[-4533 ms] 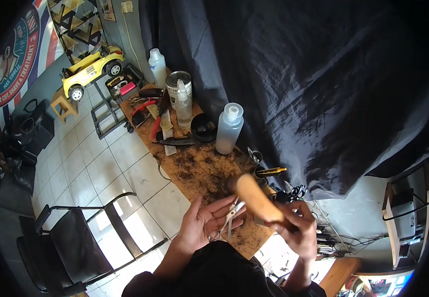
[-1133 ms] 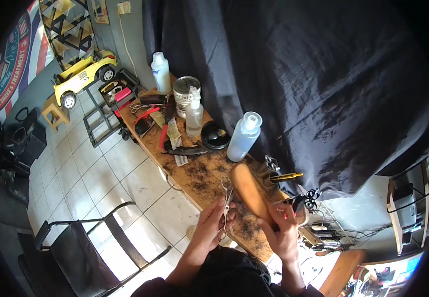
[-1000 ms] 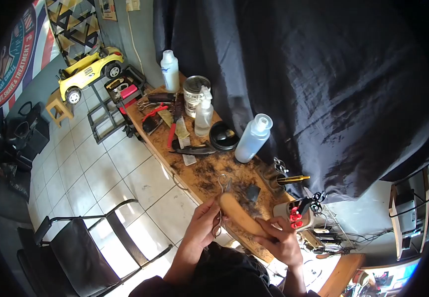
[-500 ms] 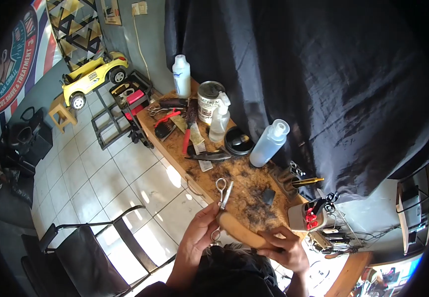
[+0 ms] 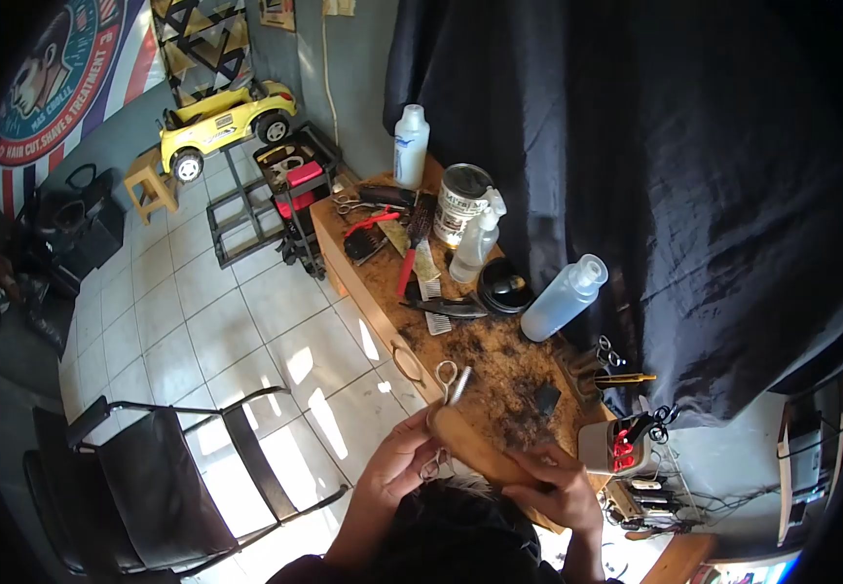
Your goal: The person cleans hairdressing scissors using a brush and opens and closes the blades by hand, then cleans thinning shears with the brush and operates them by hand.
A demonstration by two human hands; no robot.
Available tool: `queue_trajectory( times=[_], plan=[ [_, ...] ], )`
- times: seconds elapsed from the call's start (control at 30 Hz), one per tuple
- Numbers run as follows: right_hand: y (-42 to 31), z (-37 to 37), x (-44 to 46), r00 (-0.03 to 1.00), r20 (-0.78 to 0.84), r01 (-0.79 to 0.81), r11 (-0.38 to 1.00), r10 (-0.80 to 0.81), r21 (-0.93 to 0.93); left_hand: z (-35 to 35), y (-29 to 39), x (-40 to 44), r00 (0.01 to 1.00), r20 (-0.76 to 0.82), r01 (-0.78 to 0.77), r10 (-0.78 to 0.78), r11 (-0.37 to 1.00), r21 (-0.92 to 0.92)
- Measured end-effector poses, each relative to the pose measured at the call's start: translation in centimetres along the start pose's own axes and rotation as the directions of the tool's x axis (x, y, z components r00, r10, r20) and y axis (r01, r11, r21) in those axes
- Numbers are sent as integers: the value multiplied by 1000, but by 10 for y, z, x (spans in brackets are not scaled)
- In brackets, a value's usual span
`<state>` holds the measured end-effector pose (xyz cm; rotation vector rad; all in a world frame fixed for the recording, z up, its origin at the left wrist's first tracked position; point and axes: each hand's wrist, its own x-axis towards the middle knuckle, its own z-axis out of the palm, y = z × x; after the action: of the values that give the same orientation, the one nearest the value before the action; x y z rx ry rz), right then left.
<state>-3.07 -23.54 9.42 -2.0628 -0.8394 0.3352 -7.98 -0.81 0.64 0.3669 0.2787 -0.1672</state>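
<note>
My right hand [image 5: 560,487] is closed around one end of a wooden-backed brush [image 5: 480,450], whose pale bristles show a little underneath. The other end of the brush reaches to the fingers of my left hand [image 5: 404,459]. My left hand is closed on a pair of metal scissors [image 5: 448,375], spread apart. One finger ring stands out above the brush, the other shows below it near my palm. The brush hides the middle of the scissors. Both hands are held over the near edge of a hair-strewn wooden counter [image 5: 485,365].
On the counter are a spray bottle [image 5: 477,238], a tin [image 5: 462,200], a blue-tinted bottle [image 5: 565,297], a white bottle [image 5: 410,146], combs [image 5: 436,310] and a container of scissors [image 5: 608,448]. A black chair [image 5: 164,487] stands at left; a dark curtain [image 5: 704,195] hangs behind.
The camera view has shifted, so the counter and room sit further right. The brush has turned to a steeper slant and moved over the scissors; both hands keep their hold.
</note>
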Motion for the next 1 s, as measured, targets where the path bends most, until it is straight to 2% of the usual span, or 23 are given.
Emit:
queue_trajectory(
  times=[0.1, 0.17, 0.23, 0.27, 0.3, 0.37, 0.43, 0.47, 0.5, 0.53, 0.57, 0.6, 0.63, 0.7, 0.73, 0.77, 0.8, 0.83, 0.87, 0.9, 0.93, 0.97, 1.0],
  plan=[
    [-3, -12, -5, 994, 98, 52, 995, -43, -83, -6, -3, 2, 998, 22, -61, 63, 993, -99],
    [-6, -15, -6, 995, 90, 55, 996, -49, -64, -8, -4, 4, 984, 129, -98, 122, 980, -174],
    [-9, -14, -7, 995, -91, 23, 987, -39, -162, 2, -6, 3, 981, 157, -89, 114, 983, -159],
    [-12, -11, -5, 994, -100, 20, 988, -35, -155, 7, -8, 4, 978, 184, -72, 100, 986, -148],
    [-18, -7, 1, 984, -178, -47, 993, 26, -112, 6, -13, 5, 979, 182, -63, 88, 988, -138],
    [-20, -2, 2, 960, -262, -115, 992, 96, -55, 9, -20, 6, 991, 114, -60, 75, 990, -128],
    [-17, 2, 3, 981, -186, 15, 984, -48, -178, 9, -22, 2, 997, 52, -56, 63, 990, -133],
    [-17, 1, -3, 990, -136, -43, 995, 30, -92, -1, -22, -1, 985, 138, -88, 105, 988, -128],
    [-15, 0, -10, 991, -132, -40, 995, 27, -92, -13, -20, -2, 963, 223, -123, 150, 984, -129],
    [-10, -2, -17, 998, -58, 21, 995, -27, -102, -15, -5, 2, 938, 343, 65, 44, 951, -301],
    [-9, -5, -21, 996, 17, 84, 990, -83, -109, -9, -5, 4, 937, 345, 55, 55, 951, -303],
    [-11, -10, -27, 991, 133, -5, 996, 17, -89, -1, -7, 5, 994, 35, -88, 105, 942, -324],
    [-9, -10, -29, 990, 141, -1, 996, 14, -90, 9, -7, 4, 949, -281, -227, 142, 926, -301],
    [-2, -6, -30, 996, 27, 81, 994, -79, -77, 8, -4, 1, 965, -226, -190, 133, 948, -254],
    [0, -4, -28, 995, -35, 90, 984, -96, -151, 12, -4, -3, 968, -223, -171, 117, 956, -238],
    [-1, -1, -23, 994, -37, 97, 984, -103, -147, 18, -5, -6, 971, -217, -151, 103, 964, -220],
    [-3, 4, -16, 988, -133, 61, 988, -79, -139, 23, -6, -10, 975, -214, -96, 66, 987, -132],
    [-3, 10, -10, 973, -226, 24, 992, -52, -127, 18, -9, -12, 974, -214, -101, 72, 987, -126],
    [-2, 16, -7, 960, -271, 24, 985, -70, -168, 9, -14, -13, 990, -125, -76, 63, 992, -103],
    [-5, 19, -4, 960, -269, 28, 986, -72, -163, 4, -16, -14, 998, -38, -55, 52, 995, -80],
    [-10, 22, -2, 978, -204, 21, 989, -51, -144, 6, -17, -17, 991, -130, -51, 40, 996, -76],
    [-12, 24, 0, 990, -135, 16, 992, -33, -125, 4, -15, -21, 989, -136, -62, 51, 995, -75],
    [-10, 26, 1, 993, -69, 89, 991, -96, -98, 2, -13, -25, 973, -194, -139, 128, 989, -45]
  ],
)
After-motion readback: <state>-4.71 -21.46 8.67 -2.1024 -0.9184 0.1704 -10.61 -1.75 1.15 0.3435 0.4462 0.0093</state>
